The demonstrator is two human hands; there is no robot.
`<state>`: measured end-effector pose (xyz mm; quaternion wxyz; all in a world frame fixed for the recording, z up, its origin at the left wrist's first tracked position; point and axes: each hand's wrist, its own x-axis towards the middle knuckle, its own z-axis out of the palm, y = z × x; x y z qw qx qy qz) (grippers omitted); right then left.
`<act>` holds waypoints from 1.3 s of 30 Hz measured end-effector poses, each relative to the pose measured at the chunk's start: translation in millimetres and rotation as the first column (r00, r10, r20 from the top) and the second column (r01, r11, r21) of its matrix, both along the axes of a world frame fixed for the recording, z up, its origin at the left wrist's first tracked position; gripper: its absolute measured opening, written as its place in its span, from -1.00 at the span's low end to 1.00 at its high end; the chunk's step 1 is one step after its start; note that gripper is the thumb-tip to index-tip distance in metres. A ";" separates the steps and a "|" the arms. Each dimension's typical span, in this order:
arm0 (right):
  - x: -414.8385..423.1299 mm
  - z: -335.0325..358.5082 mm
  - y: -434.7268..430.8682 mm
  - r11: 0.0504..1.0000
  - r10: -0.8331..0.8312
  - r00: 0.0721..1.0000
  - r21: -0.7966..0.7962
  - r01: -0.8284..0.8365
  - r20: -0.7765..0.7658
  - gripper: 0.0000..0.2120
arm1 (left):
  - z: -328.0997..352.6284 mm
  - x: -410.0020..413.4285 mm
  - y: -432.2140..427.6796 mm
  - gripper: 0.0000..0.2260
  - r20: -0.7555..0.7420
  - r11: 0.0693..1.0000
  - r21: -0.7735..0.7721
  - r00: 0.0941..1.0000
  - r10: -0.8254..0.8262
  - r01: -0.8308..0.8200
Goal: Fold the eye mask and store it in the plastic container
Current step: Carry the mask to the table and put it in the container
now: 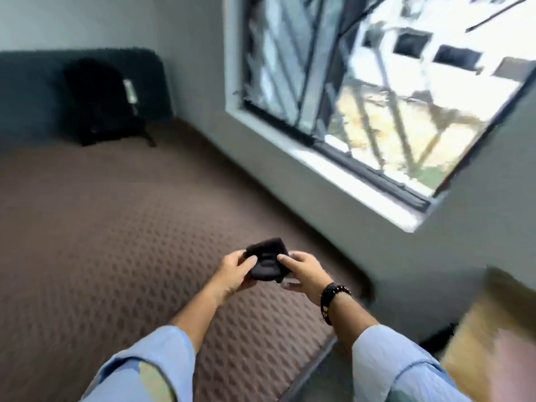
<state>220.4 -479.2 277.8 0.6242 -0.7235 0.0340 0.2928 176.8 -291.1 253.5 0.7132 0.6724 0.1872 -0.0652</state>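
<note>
A black eye mask (266, 261), doubled over into a small bundle, is held in the air above the bed. My left hand (233, 274) grips its left side with the thumb on top. My right hand (303, 271) grips its right side, thumb pressed on the mask. Under my right fingers something pale and clear (290, 282) shows; I cannot tell whether it is the plastic container. The picture is blurred by motion.
A bed with a brown patterned cover (116, 227) spreads below my hands. A black backpack (104, 103) leans on the dark headboard (26, 91) at the far left. A window (377, 91) fills the right wall. A blurred tan object (493, 338) sits at the lower right.
</note>
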 end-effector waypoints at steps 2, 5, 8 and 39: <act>-16.4 41.0 -63.8 0.993 -0.117 0.992 0.010 0.116 0.050 -0.86 | 40.2 7.4 -59.3 -0.90 0.056 0.994 0.012 0.992 -0.112 0.112; -52.0 92.0 -154.6 0.954 -0.298 0.949 0.007 0.299 0.107 -0.88 | 93.4 7.6 -151.2 -0.91 0.131 0.960 -0.006 0.952 -0.278 0.281; -96.7 126.4 -242.6 0.886 -0.456 0.877 -0.012 0.463 0.148 -0.79 | 131.7 -2.3 -242.5 -0.88 0.149 0.898 -0.009 0.889 -0.433 0.440; -318.2 78.1 -589.5 0.223 -0.407 0.838 -0.850 0.477 0.363 -0.86 | 88.8 -179.1 -665.8 -0.57 -0.085 0.123 0.932 0.535 -0.841 0.342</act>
